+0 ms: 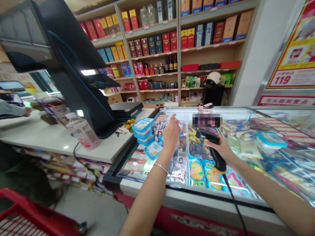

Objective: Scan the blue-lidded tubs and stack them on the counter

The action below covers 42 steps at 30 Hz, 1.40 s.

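Note:
My right hand (222, 148) is closed round the grip of a black barcode scanner (212, 147), whose cable hangs down over the front of the freezer. My left hand (171, 131), with a thin bracelet on the wrist, is raised over the glass lid of the chest freezer (187, 196); its fingers point away and seem to pinch something small that I cannot make out. Just left of that hand is a stack of blue-rimmed white tubs (144, 129), with one more tub (153, 149) tilted below them on the glass.
A black checkout terminal (73, 72) stands on the white counter (44, 137) beside a pink-labelled bottle (82, 131). Another person's hand (26, 111) shows at far left. A red basket (27, 216) sits bottom left. Shelves of boxed bottles (157, 42) fill the back wall.

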Each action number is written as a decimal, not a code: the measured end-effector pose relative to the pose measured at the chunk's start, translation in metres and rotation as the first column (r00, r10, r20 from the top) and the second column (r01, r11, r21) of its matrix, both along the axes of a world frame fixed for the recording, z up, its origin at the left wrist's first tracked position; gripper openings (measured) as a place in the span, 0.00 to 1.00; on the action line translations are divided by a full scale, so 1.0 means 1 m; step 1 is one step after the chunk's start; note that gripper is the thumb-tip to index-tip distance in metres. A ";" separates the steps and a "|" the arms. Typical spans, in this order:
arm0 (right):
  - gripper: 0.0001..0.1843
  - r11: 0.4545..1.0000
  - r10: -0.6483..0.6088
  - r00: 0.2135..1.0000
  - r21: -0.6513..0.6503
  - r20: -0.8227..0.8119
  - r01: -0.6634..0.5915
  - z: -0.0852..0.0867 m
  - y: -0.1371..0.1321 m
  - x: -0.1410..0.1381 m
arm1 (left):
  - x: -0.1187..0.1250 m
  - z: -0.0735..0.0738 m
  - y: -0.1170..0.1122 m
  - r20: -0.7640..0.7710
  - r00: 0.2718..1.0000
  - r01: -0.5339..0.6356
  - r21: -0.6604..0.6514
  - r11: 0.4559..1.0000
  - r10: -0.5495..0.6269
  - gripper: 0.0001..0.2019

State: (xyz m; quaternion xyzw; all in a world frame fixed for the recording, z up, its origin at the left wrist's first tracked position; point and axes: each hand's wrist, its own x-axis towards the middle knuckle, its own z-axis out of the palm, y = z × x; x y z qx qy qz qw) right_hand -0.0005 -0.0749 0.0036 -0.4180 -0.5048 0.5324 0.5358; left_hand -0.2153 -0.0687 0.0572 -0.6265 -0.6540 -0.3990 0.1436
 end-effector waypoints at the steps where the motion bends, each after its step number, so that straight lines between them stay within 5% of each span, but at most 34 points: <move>1: 0.36 1.000 -0.001 1.000 0.007 -0.009 0.001 0.000 0.001 0.000 | 0.001 -0.002 0.000 -0.014 0.999 0.036 0.024 0.999 -0.036 0.19; 6: 0.35 1.000 0.023 1.000 0.012 -0.018 -0.023 -0.001 0.001 0.000 | 0.000 -0.006 0.001 -0.122 0.984 0.149 0.138 0.979 -0.132 0.23; 15: 0.31 1.000 0.003 0.999 -0.010 0.036 -0.003 -0.008 0.008 0.001 | -0.004 -0.010 0.006 -0.187 0.979 0.115 0.160 0.980 -0.084 0.22; 26: 0.32 1.000 0.012 1.000 -0.025 0.013 -0.012 -0.009 0.007 0.001 | 0.000 -0.007 0.002 -0.132 0.986 0.115 0.116 0.987 -0.100 0.22; 31: 0.33 1.000 0.019 1.000 0.008 0.017 -0.019 -0.009 0.005 -0.001 | -0.002 -0.010 0.005 -0.050 0.987 0.159 0.132 0.978 -0.154 0.13; 37: 0.33 0.989 -0.122 0.987 0.073 -0.107 0.130 0.030 0.001 0.008 | 0.004 -0.013 0.007 -0.012 0.968 0.248 0.203 0.947 -0.251 0.02; 42: 0.26 0.854 -0.403 0.853 0.199 -0.332 0.481 0.075 0.012 0.087 | 0.043 -0.022 0.011 0.057 0.914 0.390 0.155 0.907 -0.403 0.04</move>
